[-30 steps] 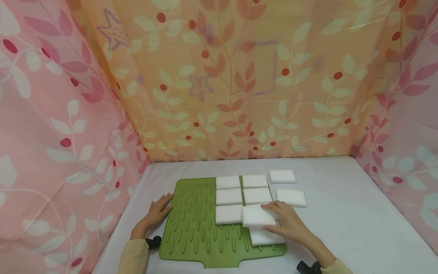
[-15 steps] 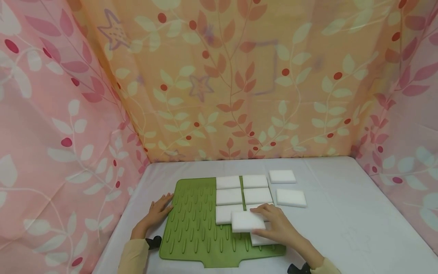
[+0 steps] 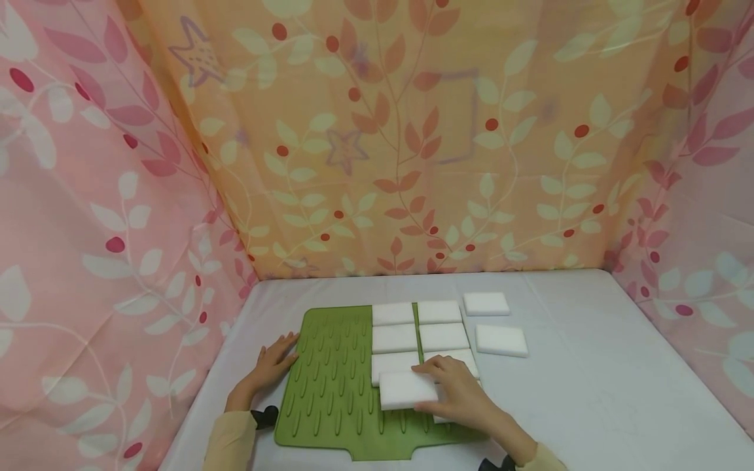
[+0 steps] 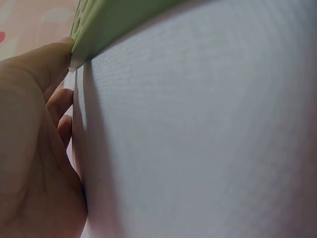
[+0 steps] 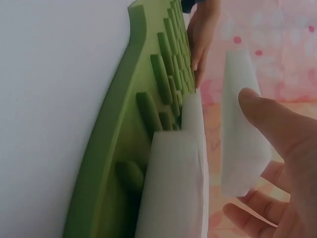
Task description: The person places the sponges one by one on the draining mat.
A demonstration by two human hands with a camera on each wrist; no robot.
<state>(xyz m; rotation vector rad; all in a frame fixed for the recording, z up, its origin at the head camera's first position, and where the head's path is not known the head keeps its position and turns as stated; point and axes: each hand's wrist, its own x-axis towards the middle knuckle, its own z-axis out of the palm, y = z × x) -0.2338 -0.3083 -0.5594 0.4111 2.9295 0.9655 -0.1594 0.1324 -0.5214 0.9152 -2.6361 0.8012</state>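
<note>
My right hand (image 3: 462,396) pinches a white rectangular sponge (image 3: 400,391) between thumb and fingers, over the front part of a green ridged mat (image 3: 321,392). The right wrist view has this held sponge (image 5: 240,144) raised clear of the mat. Several like sponges (image 3: 393,339) lie flat in two columns on the mat's right half. Under my right hand, the front sponge of the right column is mostly hidden. My left hand (image 3: 271,363) rests at the mat's left edge, fingers extended. Up close in the left wrist view, its thumb touches the mat's edge (image 4: 119,22).
Two more white sponges (image 3: 485,303) (image 3: 502,341) lie on the white tablecloth (image 3: 589,366) right of the mat. Patterned curtains (image 3: 377,163) stand around the table's back and sides. A tab (image 3: 381,453) juts from the mat's near edge.
My right hand has carried the held sponge leftward and slightly nearer, from above the right column toward the space in front of the left column. My left hand stays in place.
</note>
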